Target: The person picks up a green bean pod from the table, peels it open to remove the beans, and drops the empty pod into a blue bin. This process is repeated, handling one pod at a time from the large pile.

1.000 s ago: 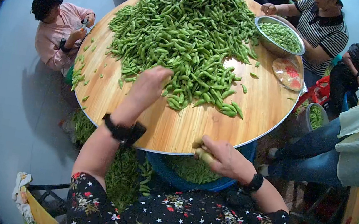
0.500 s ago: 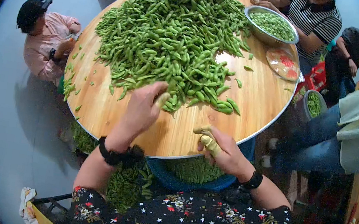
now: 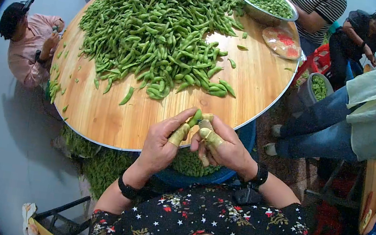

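A green pod [image 3: 195,117] is pinched between the thumb and fingers of my left hand [image 3: 164,139], just beyond the table's front edge. Close against its right side is my right hand [image 3: 222,144], its fingers curled and its fingertips at the pod; whether it grips anything else is hidden. Yellowish covers wrap the thumbs and some fingers. Beyond my hands, a large heap of green pods [image 3: 157,26] lies on the round wooden table [image 3: 106,120]. Under the table edge, a blue tub [image 3: 175,177] holds light green pieces.
A metal bowl [image 3: 264,16] of shelled beans and a red-patterned clear lid [image 3: 281,42] sit at the back right. One person [image 3: 29,47] is at the left, another in stripes [image 3: 315,13] behind the bowl. A standing person [image 3: 371,114] and a bucket [image 3: 319,90] are at the right.
My left hand has come back from the heap's front edge toward my right hand, now with a pod. The view has shifted, so the table appears farther up and left.
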Demonstrator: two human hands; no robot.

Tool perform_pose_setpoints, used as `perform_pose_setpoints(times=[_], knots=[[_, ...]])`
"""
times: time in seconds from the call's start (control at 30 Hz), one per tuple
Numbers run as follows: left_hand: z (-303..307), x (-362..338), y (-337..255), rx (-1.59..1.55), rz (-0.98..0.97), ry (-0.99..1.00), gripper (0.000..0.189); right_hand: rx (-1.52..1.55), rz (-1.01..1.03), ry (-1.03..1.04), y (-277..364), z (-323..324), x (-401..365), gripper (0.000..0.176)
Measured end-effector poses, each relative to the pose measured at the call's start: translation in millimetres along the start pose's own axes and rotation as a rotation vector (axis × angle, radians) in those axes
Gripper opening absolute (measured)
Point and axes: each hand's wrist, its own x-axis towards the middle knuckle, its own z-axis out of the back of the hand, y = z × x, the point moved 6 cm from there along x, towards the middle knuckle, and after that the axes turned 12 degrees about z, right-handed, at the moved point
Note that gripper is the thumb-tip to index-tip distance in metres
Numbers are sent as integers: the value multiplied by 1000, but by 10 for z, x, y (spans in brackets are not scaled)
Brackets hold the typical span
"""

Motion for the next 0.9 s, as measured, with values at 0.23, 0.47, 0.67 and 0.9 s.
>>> perform_pose_setpoints(times=[0.23, 0.47, 0.67, 0.9], knots=[[-12, -69, -158, 115, -217, -104, 40, 15, 74, 36, 41, -32, -17, 27], [-73, -176, -56, -105, -40, 1, 38, 185, -37, 65, -31, -72, -73, 22], [-193, -122, 315, -785, 363, 269, 36, 483, -182, 63, -180, -46, -43, 20], [-47, -172, 182, -136, 90, -180, 14, -182, 31, 0, -100, -43, -38, 24]])
